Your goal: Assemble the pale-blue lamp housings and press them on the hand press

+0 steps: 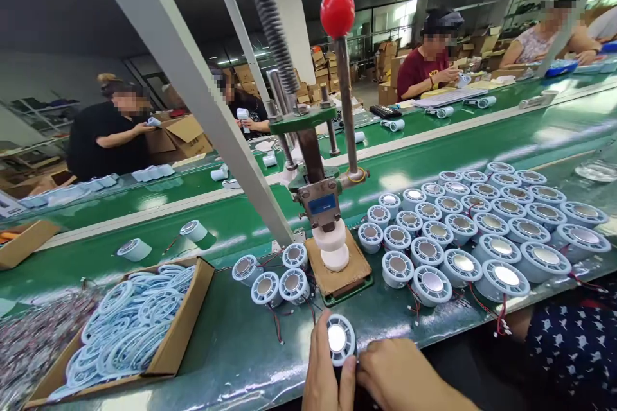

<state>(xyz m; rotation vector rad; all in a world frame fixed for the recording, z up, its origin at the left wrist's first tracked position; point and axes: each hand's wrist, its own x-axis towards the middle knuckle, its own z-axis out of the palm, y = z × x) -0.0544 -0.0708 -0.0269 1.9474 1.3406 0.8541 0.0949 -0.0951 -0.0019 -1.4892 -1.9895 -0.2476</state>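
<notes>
Fan module [337,339] pinched between left hand [324,377] and right hand [405,376] fingers.

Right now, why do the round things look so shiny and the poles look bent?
In the head view, overhead lamps glare off the metal centres of the round parts and the one held by the left hand and right hand; the green table shows bright streaks too. The wide lens slants the grey bar and press lever. Faces are blurred.

Left hand [324,377], right hand [405,376]: bare, no gloves/rings. Navy garment w/ small white print [573,350] at right.
</notes>
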